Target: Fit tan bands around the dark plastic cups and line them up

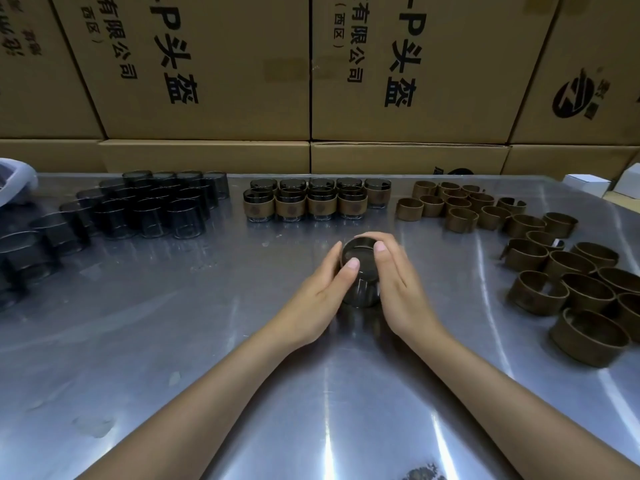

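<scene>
At the far left of the worktop (207,341) a cluster of bare dark cups (145,209) is stood, not yet banded. Further right, at the far middle, finished cups with tan bands (311,202) are lined up in rows. In the near middle, a single cup (360,271) is held upright on the worktop between both hands. The left hand (318,292) is laid against the cup's left side, with its fingers (351,265) curled up to the rim; the right hand (398,289) is wrapped around the right side and the far edge, its fingertips (380,247) resting at the rim. Each grip is thus closed on the cup, which sits directly between the palms, its lower wall showing between the wrists. A band appears to be seated around the upper part of this cup, though it is mostly hidden by the fingers and cannot be confirmed. At the right, a large scatter of loose tan bands (554,271) is spread from far to near.

The step in hand is judged to be the pressing down or squaring of a band on this cup. The next move would call for the band to be levelled at the height seen on the finished cups, and the cup then carried to the far middle and set beside the end of the row, upright and in line.
</scene>
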Demonstrator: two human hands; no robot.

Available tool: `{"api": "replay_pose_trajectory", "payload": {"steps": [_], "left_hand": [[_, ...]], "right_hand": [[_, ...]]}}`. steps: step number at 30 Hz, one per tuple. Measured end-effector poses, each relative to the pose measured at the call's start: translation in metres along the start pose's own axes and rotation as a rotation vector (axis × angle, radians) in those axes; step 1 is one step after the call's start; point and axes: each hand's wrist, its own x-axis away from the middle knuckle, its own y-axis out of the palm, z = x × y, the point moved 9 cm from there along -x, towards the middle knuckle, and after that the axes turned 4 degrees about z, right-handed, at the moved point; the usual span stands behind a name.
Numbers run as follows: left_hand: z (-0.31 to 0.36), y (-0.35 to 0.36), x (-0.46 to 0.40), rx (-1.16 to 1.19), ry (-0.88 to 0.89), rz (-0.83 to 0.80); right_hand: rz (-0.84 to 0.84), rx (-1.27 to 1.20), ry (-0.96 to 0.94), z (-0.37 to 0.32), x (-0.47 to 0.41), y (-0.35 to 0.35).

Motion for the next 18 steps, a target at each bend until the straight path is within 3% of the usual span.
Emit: {"api": "replay_pose_trajectory", "payload": {"steps": [4,7,11,18], "left_hand": [[0.002,-0.004,0.001,-0.065,-0.025,-0.034],[-0.001,-0.004,0.000,-0.070,-0.011,-0.045],[0.002,-0.003,0.001,-0.019,0.003,-0.059],[0.009,0.003,0.001,0.203,-0.040,0.065]], "right_hand": [[-0.069,-0.043,0.090,0.012,0.002,0.001],[-0.223,0.057,0.225,0.029,0.006,0.009],[-0.356,0.118,0.229,0.030,0.009,0.014],[-0.253,-0.263,0.207,0.010,0.009,0.021]]}}
